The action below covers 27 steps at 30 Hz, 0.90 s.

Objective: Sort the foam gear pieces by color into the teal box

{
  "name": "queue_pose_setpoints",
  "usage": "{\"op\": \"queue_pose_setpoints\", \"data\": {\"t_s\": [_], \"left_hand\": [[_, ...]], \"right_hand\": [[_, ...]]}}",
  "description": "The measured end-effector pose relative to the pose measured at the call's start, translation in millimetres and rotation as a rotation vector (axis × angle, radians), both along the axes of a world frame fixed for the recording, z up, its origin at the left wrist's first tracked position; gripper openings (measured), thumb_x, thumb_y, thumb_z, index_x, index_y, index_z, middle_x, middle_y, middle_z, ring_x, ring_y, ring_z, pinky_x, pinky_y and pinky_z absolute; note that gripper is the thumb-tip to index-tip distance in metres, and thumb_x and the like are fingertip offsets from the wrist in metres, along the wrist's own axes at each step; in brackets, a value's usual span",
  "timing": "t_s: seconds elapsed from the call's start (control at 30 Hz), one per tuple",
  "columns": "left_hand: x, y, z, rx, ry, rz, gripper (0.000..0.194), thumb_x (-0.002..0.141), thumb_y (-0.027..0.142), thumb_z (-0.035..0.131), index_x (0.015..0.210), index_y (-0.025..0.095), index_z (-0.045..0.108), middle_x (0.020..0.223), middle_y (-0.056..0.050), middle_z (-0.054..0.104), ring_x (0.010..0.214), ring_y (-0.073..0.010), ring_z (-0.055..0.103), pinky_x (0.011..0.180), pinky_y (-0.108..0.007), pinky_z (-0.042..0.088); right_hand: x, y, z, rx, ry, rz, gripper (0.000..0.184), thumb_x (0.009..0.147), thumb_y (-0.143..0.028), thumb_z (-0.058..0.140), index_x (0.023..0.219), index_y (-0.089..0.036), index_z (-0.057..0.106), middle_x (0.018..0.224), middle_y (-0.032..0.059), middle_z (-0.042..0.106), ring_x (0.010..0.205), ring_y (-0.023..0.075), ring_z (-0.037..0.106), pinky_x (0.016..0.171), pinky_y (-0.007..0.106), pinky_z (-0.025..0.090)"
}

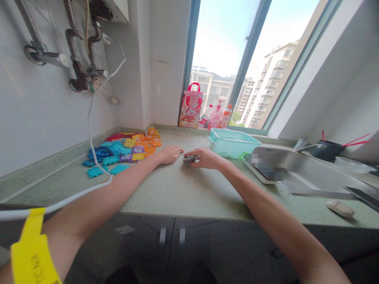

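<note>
"Where was the grey bundle (189,159)?"

"In my right hand (206,157), off the green tub's (222,146) left, near side. My fingers were clamped on the end closest to the tub."

"Which way did it lie?"

"Its long side looked to run sideways, with the free end pointing away from the tub, at my left hand (169,155)."

"Was that hand close too?"

"Yes, just past the bundle, farther from the tub, at the counter (177,189). I couldn't tell if those fingers were together or apart."
</note>
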<state>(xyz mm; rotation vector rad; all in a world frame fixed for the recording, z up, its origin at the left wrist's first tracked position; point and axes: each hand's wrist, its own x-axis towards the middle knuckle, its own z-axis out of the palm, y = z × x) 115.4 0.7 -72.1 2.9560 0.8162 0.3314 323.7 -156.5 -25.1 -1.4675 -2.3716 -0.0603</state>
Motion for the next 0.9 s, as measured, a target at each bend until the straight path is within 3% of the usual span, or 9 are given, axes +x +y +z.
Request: {"op": "queue_pose_setpoints", "data": {"t_s": [0.2,0.3,0.4,0.5,0.6,0.9], "left_hand": [[-0.7,0.3,0.1,-0.023,-0.007,-0.001,0.048,0.099,0.03,0.04,0.142,0.025,0.061,0.153,-0.008,0.058,0.143,-0.0238,0.051,0.122,-0.041,0.038],[-1.3,-1.5,1.7,-0.029,-0.011,0.003,0.048,0.099,0.029,0.039,0.141,0.023,0.061,0.153,-0.009,0.058,0.142,-0.0241,0.052,0.122,-0.041,0.038],[-1.9,-3.4,3.1,-0.029,-0.012,0.007,0.048,0.099,0.03,0.039,0.141,0.024,0.062,0.153,-0.009,0.058,0.142,-0.0238,0.053,0.122,-0.04,0.038],[-2.0,-3.7,3.2,-0.028,-0.01,0.001,0.048,0.099,0.03,0.039,0.141,0.024,0.061,0.153,-0.009,0.058,0.141,-0.0232,0.053,0.122,-0.039,0.038],[-1.6,-1.5,1.9,-0.022,-0.008,0.007,0.048,0.099,0.03,0.039,0.141,0.025,0.061,0.154,-0.007,0.058,0.142,-0.0214,0.052,0.122,-0.037,0.037],[-1.9,4.5,-1.9,-0.027,-0.011,-0.007,0.049,0.1,0.032,0.039,0.143,0.025,0.06,0.154,-0.008,0.057,0.143,-0.0222,0.052,0.122,-0.038,0.037]], "right_hand": [[35.2,0.3,24.7,0.332,0.172,-0.098,0.054,0.084,-0.025,0.074,0.138,-0.028,0.073,0.115,0.0051,0.078,0.089,0.0193,0.072,0.086,0.03,0.056],[71.3,-1.7,37.4,0.558,0.226,-0.276,0.054,0.087,-0.029,0.07,0.14,-0.028,0.071,0.119,0.0064,0.077,0.095,0.0218,0.073,0.091,0.034,0.056],[107.7,-4.8,41.4,0.676,0.243,-0.529,0.052,0.087,-0.033,0.067,0.139,-0.026,0.071,0.118,0.0089,0.077,0.094,0.0253,0.074,0.092,0.039,0.057],[133.7,-6.5,38.3,0.667,0.231,-0.707,0.051,0.087,-0.035,0.068,0.136,-0.023,0.074,0.12,0.0113,0.077,0.098,0.0291,0.074,0.095,0.043,0.057],[145.2,-5.7,34.1,0.56,0.19,-0.814,0.052,0.085,-0.038,0.07,0.134,-0.023,0.075,0.119,0.0124,0.078,0.107,0.0334,0.073,0.098,0.046,0.055],[144.2,-5.1,37.0,0.291,0.147,-0.886,0.053,0.091,-0.048,0.063,0.138,-0.026,0.072,0.121,0.0123,0.078,0.114,0.0341,0.071,0.099,0.044,0.052]]}}
